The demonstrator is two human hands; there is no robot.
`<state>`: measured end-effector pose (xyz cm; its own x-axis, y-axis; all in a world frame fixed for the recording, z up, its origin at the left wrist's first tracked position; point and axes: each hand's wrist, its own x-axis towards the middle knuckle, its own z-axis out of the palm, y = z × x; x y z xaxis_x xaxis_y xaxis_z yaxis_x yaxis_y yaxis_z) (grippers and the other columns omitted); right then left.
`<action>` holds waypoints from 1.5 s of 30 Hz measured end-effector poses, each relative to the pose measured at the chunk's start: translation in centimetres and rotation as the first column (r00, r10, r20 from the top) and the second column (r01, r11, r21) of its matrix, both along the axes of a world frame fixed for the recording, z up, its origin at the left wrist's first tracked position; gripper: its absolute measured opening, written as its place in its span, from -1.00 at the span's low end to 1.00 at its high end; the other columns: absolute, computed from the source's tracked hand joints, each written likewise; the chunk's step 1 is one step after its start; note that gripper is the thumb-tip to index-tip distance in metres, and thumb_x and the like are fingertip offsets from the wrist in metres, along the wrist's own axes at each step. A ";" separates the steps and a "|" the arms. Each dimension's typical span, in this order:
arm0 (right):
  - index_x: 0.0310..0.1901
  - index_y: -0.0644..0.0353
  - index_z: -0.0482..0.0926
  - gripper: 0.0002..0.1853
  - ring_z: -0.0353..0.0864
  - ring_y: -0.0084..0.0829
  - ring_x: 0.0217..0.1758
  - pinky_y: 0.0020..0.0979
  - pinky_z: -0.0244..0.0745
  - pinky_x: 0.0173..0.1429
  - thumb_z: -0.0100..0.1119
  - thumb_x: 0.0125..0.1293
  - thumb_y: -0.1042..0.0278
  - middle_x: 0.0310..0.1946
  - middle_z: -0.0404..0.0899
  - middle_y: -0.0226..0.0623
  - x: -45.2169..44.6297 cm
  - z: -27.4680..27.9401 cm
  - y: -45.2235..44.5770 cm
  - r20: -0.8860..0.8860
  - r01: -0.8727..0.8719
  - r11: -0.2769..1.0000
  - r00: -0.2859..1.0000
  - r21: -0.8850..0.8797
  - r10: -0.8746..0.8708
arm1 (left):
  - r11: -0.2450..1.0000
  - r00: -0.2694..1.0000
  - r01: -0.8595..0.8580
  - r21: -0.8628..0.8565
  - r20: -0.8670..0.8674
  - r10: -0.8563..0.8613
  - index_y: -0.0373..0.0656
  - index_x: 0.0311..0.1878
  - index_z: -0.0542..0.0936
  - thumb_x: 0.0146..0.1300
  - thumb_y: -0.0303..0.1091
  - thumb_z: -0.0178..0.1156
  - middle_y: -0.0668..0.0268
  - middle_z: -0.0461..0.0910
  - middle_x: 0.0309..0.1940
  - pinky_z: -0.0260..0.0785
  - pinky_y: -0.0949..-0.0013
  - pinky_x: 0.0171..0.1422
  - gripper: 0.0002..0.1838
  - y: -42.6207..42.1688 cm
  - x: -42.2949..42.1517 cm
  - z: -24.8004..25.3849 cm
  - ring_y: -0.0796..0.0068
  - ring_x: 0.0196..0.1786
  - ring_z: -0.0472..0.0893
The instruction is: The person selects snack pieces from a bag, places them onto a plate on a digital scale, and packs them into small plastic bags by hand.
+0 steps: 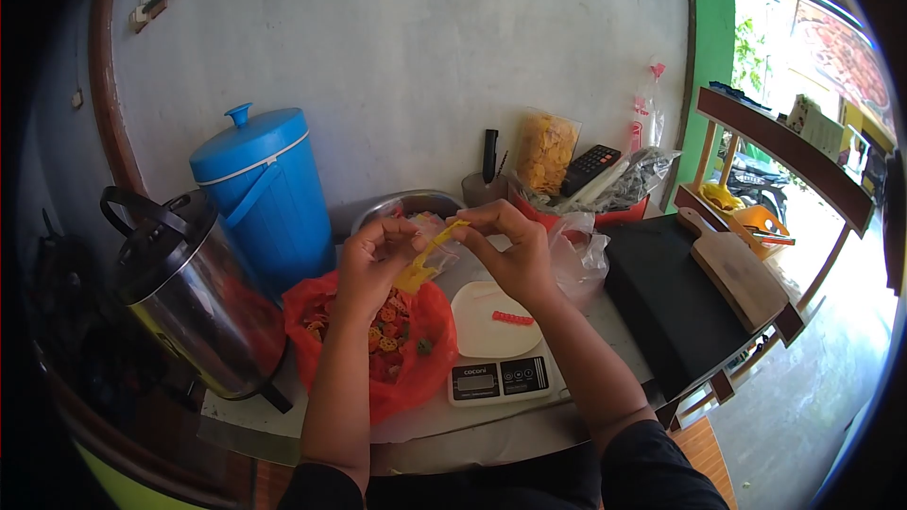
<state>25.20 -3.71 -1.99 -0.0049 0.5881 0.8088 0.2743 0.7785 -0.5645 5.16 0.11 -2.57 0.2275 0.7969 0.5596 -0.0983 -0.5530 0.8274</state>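
Note:
Both hands are raised above the table, pinching a thin yellow plastic strip (436, 247) between them. My left hand (373, 260) grips one end with fingertips closed, and my right hand (510, 250) pinches the other. Below my left forearm sits an open red plastic bag (433, 359) full of small wheel-shaped coloured pieces (389, 335). A white digital kitchen scale (472, 335) stands under my right hand. On its plate lies a short red ridged strip (513, 318). Some clear plastic is partly hidden behind my left fingers.
A blue drink cooler (269, 198) and a steel pot (203, 297) stand at the left. Behind are a metal bowl (406, 203) and a red basket (619, 212) holding a calculator (590, 170). A wooden cutting board (737, 274) lies on a black surface (652, 293) at the right.

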 end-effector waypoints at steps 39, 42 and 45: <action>-0.17 0.25 0.65 -0.85 0.67 -0.47 -0.19 -0.43 0.55 -0.10 0.32 0.22 0.54 -0.28 0.66 -0.28 2.3 0.6 0.3 0.336 0.009 1.000 0.942 0.012 -0.012 | 0.995 0.990 0.096 -0.035 0.104 -0.091 -0.15 -0.12 0.52 0.38 -0.27 0.24 0.28 0.59 -0.01 0.38 0.44 0.17 -0.82 -0.7 1.3 0.0 0.57 0.04 0.53; -0.17 0.24 0.64 -0.87 0.62 -0.46 -0.22 -0.44 0.52 -0.12 0.28 0.25 0.54 -0.27 0.62 -0.31 2.1 1.1 0.0 0.282 0.010 1.000 0.959 -0.027 -0.002 | 0.987 0.988 0.114 -0.114 0.115 -0.101 -0.15 -0.10 0.52 0.38 -0.27 0.24 0.30 0.58 -0.02 0.39 0.44 0.17 -0.81 -0.5 1.4 -0.3 0.57 0.05 0.53; -0.16 0.24 0.63 -0.89 0.57 -0.46 -0.22 -0.44 0.48 -0.12 0.23 0.29 0.55 -0.25 0.55 -0.32 1.7 1.6 -0.9 0.214 -0.013 0.998 0.976 -0.060 0.025 | 0.985 0.984 0.152 -0.085 0.111 -0.142 -0.14 -0.10 0.52 0.38 -0.26 0.24 0.32 0.57 -0.04 0.39 0.45 0.16 -0.81 -0.3 1.6 -0.4 0.58 0.03 0.53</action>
